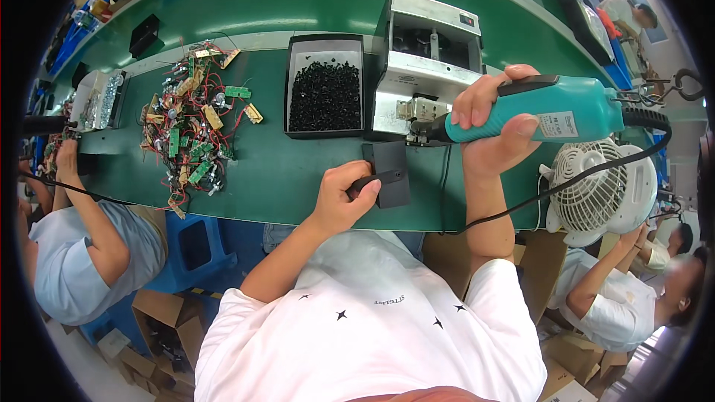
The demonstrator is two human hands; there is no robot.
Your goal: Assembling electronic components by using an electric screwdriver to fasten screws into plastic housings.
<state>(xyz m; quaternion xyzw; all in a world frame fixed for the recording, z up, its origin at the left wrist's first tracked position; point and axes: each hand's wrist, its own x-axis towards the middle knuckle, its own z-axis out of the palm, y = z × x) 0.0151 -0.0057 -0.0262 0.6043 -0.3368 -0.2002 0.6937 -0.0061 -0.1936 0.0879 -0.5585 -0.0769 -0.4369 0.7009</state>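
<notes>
My right hand [485, 108] is wrapped round a teal electric screwdriver [570, 108], held level with its black nose pointing left. That nose is at the metal outlet of a silver screw feeder [428, 82]; whether it touches is hard to tell. My left hand [344, 195] pinches a dark flat bracket [389, 176] with a small hole near its end. Under the bracket, a black box-shaped part [393, 155] rests on the green bench near its front edge. The left fingertips hide part of the bracket.
A grey-black tray [289, 89] of small black parts stands left of the feeder. Farther left lies a heap of wired circuit boards [197, 130]. A white fan [588, 186] and the screwdriver's black cable [514, 212] are on the right. Co-workers sit at both sides.
</notes>
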